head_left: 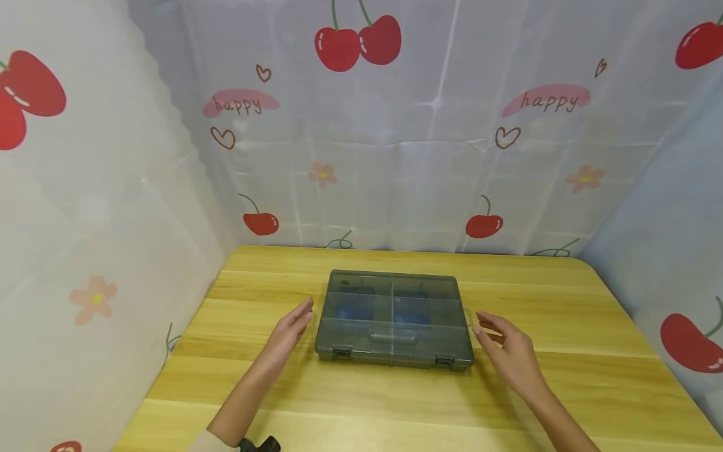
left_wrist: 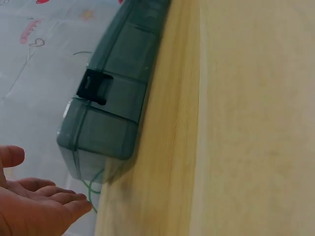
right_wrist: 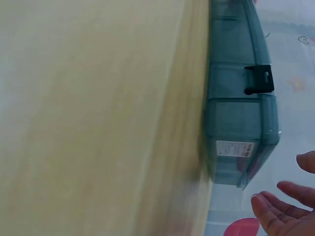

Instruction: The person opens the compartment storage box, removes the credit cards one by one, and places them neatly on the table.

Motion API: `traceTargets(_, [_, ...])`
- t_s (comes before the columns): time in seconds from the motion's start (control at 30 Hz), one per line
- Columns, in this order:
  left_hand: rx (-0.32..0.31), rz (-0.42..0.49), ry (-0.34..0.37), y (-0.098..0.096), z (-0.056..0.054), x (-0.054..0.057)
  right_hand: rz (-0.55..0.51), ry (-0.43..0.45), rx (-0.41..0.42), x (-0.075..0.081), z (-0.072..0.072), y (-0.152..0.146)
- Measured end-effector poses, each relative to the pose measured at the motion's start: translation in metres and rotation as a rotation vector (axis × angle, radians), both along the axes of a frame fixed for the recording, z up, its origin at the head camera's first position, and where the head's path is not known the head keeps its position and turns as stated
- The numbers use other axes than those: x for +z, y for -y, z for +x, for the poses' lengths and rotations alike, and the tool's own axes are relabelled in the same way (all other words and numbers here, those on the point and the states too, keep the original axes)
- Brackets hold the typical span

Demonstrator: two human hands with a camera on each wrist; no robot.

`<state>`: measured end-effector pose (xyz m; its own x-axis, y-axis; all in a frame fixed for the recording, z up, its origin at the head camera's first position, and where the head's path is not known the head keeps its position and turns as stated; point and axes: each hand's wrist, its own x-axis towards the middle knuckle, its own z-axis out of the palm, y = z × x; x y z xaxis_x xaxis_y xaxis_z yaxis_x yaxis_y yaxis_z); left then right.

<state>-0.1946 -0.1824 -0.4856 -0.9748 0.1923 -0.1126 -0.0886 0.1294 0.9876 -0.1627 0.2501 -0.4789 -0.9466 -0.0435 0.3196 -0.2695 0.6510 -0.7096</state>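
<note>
A dark translucent compartment box [head_left: 350, 339] lies flat on the table with its lid down. Two black latches sit along its near side; one latch [left_wrist: 96, 87] shows in the left wrist view, the other latch [right_wrist: 259, 79] in the right wrist view. Bluish shapes show dimly through the lid. My left hand [head_left: 290, 329] is held beside the box's left side, fingers extended and apart from it. Off the right side, my right hand [head_left: 508, 351] has its fingers loosely bent toward the box, holding nothing. A white label [right_wrist: 235, 148] is on the box's right end.
The box stands on a wooden table [head_left: 565, 389] with rounded far corners. White sheeting [head_left: 395, 188] printed with cherries, hearts and flowers rises behind the table and along both sides. A black strap piece [head_left: 265, 444] is at the left wrist.
</note>
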Motion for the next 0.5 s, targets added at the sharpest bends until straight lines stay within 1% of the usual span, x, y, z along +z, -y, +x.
traceTargets(0.07, [-0.002, -0.002, -0.011, -0.004, -0.008, -0.002, 0.006, -0.037, 0.002, 0.002, 0.000, 0.001])
traceTargets(0.13, [-0.001, 0.001, -0.026, -0.009, -0.017, -0.005, 0.014, -0.055, 0.012, 0.004, 0.000, 0.002])
traceTargets(0.27, [0.001, 0.008, -0.046, -0.018, -0.034, -0.009, 0.051, -0.055, 0.044, 0.007, 0.002, 0.004])
traceTargets(0.33, [-0.003, 0.006, -0.049, -0.020, -0.042, -0.012, 0.072, -0.058, 0.073, 0.007, 0.005, 0.005])
traceTargets(0.4, [-0.012, 0.001, -0.049, -0.021, -0.048, -0.017, 0.085, -0.068, 0.105, 0.006, 0.007, 0.008])
traceTargets(0.5, [-0.026, 0.004, -0.036, -0.021, -0.054, -0.025, 0.109, -0.115, 0.148, 0.006, 0.011, 0.011])
